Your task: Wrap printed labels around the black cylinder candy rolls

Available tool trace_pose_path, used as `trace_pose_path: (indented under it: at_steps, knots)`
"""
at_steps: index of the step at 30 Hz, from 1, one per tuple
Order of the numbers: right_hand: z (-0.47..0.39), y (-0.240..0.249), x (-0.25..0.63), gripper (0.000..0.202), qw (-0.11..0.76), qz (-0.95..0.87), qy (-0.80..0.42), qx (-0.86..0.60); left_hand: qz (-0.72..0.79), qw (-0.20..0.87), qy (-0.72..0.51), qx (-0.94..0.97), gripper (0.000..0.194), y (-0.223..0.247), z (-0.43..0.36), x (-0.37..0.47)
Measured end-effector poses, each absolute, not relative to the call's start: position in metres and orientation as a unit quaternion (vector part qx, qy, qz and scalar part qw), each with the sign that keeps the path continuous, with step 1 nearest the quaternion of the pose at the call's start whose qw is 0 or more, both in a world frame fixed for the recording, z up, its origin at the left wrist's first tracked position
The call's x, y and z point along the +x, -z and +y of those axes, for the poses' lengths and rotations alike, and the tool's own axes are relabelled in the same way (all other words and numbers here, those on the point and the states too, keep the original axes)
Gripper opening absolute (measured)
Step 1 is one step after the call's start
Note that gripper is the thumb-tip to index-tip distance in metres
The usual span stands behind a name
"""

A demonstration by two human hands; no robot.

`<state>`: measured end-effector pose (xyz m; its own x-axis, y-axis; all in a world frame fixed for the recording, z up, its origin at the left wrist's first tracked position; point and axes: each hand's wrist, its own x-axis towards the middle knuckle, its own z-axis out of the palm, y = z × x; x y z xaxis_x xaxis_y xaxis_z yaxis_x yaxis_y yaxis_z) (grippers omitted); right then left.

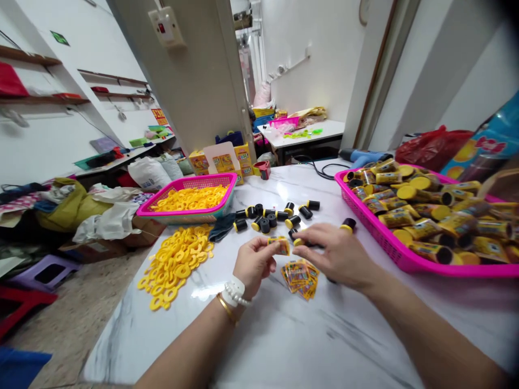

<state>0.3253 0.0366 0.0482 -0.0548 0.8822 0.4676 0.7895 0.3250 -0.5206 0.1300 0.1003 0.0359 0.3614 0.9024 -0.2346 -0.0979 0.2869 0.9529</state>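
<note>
My left hand (254, 263), with a white watch and bracelets at the wrist, pinches a small printed label sleeve (279, 246). Right beside it, my right hand (330, 253) has its fingers around a small black cylinder with a yellow end (300, 242), partly hidden by the fingers. Below both hands lies a loose stack of printed labels (300, 276) on the white marbled table (259, 335). Several black cylinders with yellow ends (265, 222) are scattered beyond the hands. A pile of yellow rings (176, 265) spreads out left of my left hand.
A pink basket (389, 243) of labelled cylinders stands at the right. Another pink basket (229, 197) of yellow pieces is at the back left, near a dark cloth (222, 227). Yellow boxes (243, 156) and a blue tool (365, 156) with a black cable sit at the far edge.
</note>
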Motion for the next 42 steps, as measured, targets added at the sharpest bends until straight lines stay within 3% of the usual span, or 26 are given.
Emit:
trace_pose_path:
  at_steps: [3, 5, 7, 9, 13, 17, 22, 34, 42]
  knots:
    - [0.029, -0.053, 0.358, 0.044, 0.209, -0.75, -0.086, -0.622, 0.433, 0.678, -0.367, 0.466, 0.041, -0.033, 0.108, 0.129]
    - [0.029, -0.047, 0.37, 0.035, 0.126, -0.752, -0.118, -0.636, 0.439, 0.689, -0.358, 0.452, 0.039, -0.03, 0.113, 0.128]
    - [0.033, -0.041, 0.372, 0.022, 0.111, -0.748, -0.136, -0.64, 0.44, 0.707, -0.347, 0.431, 0.036, -0.029, 0.117, 0.127]
    - [0.037, -0.041, 0.37, 0.019, 0.187, -0.734, -0.151, -0.635, 0.431, 0.731, -0.333, 0.41, 0.032, -0.029, 0.12, 0.126]
    - [0.043, -0.052, 0.36, 0.03, 0.452, -0.624, -0.317, -0.553, 0.403, 0.783, -0.302, 0.364, 0.022, -0.032, 0.121, 0.126]
    - [0.046, -0.049, 0.34, 0.047, 0.578, -0.501, -0.455, -0.456, 0.385, 0.819, -0.303, 0.298, 0.013, -0.034, 0.119, 0.128]
    - [0.054, -0.03, 0.318, 0.042, 0.596, -0.479, -0.456, -0.456, 0.361, 0.842, -0.322, 0.24, 0.003, -0.035, 0.117, 0.129]
    - [0.046, -0.026, 0.305, 0.025, 0.559, -0.564, -0.274, -0.543, 0.35, 0.856, -0.32, 0.205, 0.003, -0.03, 0.119, 0.13]
    - [0.049, -0.027, 0.305, 0.031, 0.598, -0.477, -0.395, -0.508, 0.349, 0.852, -0.336, 0.198, 0.005, -0.025, 0.121, 0.129]
